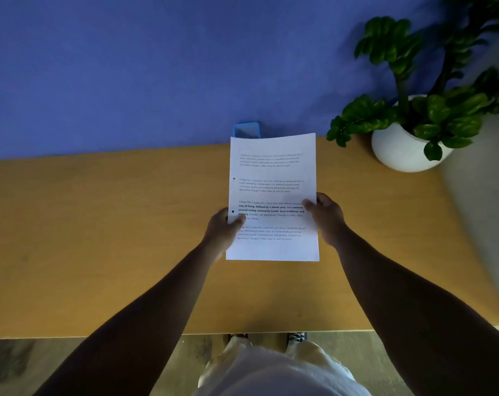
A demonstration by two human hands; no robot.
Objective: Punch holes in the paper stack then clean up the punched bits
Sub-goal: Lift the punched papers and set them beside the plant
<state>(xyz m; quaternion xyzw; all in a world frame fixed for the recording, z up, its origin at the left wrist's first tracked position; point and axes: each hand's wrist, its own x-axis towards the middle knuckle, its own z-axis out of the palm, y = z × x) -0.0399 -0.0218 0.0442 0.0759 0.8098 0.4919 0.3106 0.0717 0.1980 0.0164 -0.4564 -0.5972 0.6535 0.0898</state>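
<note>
Each grip, left hand (224, 227) at 9 o'clock, right hand (324, 214) at 3, pinches the paper (272, 195). It looks light and floppy, so the side edges hold best.

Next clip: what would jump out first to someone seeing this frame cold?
The white paper stack, printed with text and showing two punched holes along its left edge, held mid-frame over the wooden table by the left hand and right hand at its side edges. Next, the leafy plant in a white pot at the table's far right corner, and a blue object peeking out behind the paper's top edge, against the blue wall.
</note>
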